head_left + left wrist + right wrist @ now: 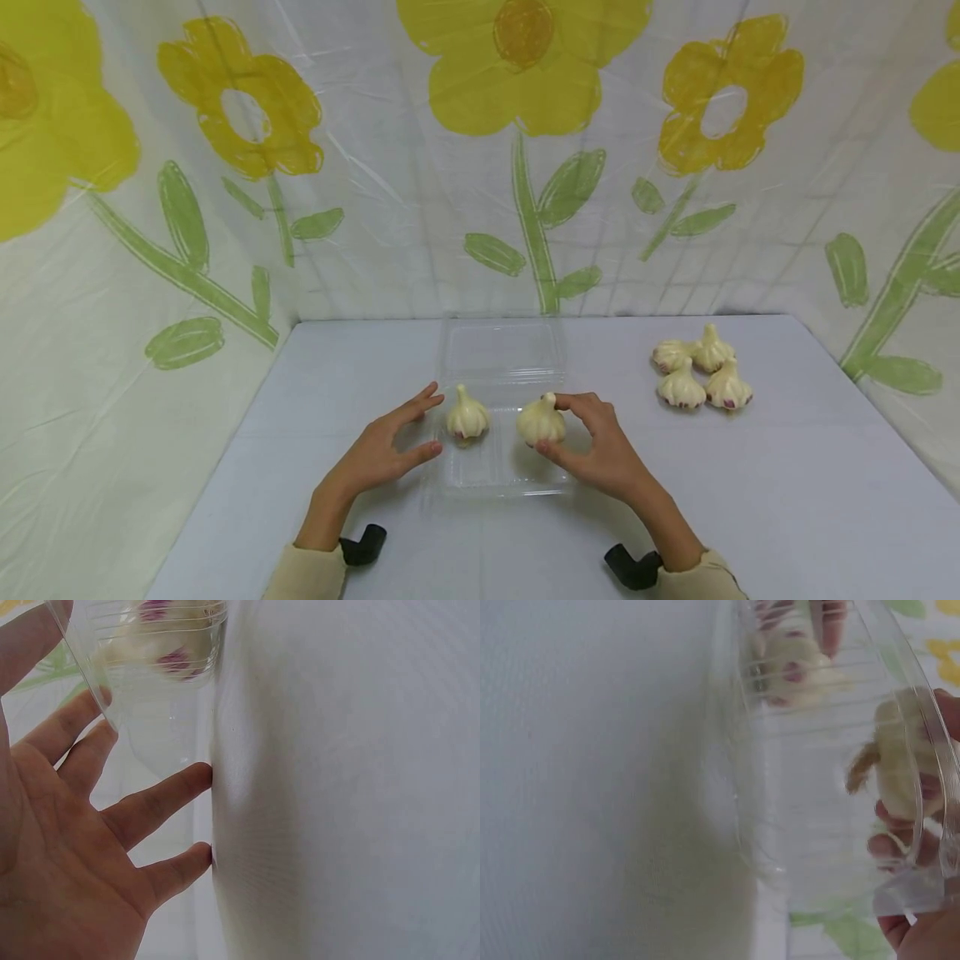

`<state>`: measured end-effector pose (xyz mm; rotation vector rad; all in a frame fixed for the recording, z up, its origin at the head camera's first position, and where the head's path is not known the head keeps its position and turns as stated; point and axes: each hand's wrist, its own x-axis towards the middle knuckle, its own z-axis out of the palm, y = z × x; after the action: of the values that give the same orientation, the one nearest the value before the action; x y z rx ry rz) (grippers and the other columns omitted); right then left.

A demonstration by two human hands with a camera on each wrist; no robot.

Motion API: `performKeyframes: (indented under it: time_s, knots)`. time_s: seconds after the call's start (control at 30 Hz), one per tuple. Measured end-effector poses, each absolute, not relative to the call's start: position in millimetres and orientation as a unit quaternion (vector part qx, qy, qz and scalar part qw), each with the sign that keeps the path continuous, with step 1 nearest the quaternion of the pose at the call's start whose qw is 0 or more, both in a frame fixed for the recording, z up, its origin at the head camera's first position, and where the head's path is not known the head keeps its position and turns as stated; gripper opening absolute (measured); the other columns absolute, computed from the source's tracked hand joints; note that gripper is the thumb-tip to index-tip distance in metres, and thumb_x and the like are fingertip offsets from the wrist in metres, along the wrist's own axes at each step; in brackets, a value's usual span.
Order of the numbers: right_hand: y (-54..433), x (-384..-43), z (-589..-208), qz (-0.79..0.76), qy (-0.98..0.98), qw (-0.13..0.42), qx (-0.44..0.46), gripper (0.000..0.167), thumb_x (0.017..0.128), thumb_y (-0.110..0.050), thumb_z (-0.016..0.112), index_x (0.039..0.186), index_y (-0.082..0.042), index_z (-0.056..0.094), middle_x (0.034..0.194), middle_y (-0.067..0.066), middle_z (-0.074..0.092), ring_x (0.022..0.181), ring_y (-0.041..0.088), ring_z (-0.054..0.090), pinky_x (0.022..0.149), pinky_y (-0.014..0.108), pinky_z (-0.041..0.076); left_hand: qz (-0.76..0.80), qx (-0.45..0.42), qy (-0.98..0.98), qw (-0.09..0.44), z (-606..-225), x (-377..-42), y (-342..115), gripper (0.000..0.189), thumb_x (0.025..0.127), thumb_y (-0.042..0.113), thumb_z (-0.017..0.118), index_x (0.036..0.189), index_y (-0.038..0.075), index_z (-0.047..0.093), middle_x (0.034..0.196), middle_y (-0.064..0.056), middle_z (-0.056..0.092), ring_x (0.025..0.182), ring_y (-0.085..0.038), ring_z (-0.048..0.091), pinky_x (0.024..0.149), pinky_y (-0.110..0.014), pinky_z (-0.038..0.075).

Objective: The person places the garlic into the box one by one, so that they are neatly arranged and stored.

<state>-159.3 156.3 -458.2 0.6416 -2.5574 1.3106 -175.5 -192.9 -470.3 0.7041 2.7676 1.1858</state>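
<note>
A clear plastic clamshell box (480,477) lies with its lid (501,346) folded back behind it. One garlic bulb (467,417) sits upright in the left part of the box. My right hand (600,442) pinches a second garlic bulb (538,423) between thumb and fingers over the right part. The right wrist view shows this held bulb (900,757) through the clear wall, tilted, above the box's floor. My left hand (386,450) has its fingers spread at the box's left edge, and in the left wrist view its fingertips (199,776) touch the table.
Several more garlic bulbs (726,387) are grouped at the back right of the white table (795,500). A flower-printed curtain (360,250) hangs behind the table. Black curved pieces (363,545) stick out at both wrists.
</note>
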Motion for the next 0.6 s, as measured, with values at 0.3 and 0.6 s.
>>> performKeyframes:
  time_s: [0.3,0.6]
  knots:
    - [145.1,-159.2,-458.5,0.444,-0.857,0.093,0.244,0.056,0.082,-0.027,0.086,0.133,-0.019,0.064,0.126,-0.002,0.068,0.120,0.016,0.055,0.103,0.048,0.035,0.381,0.229,0.896,0.024,-470.4,-174.8,-193.0,0.069,0.093,0.043,0.073,0.154,0.024,0.047,0.167,0.010,0.031,0.140,-0.028,0.054,0.116,-0.062,0.037]
    - [137.7,-159.2,-456.7,0.438,-0.861,0.079,0.247,0.057,0.081,-0.029,0.087,0.132,-0.019,0.065,0.125,-0.003,0.068,0.119,0.018,0.055,0.102,0.046,0.037,0.383,0.230,0.894,0.026,-470.1,-174.5,-192.6,0.069,0.093,0.044,0.073,0.154,0.023,0.047,0.167,0.011,0.031,0.139,-0.030,0.054,0.115,-0.063,0.036]
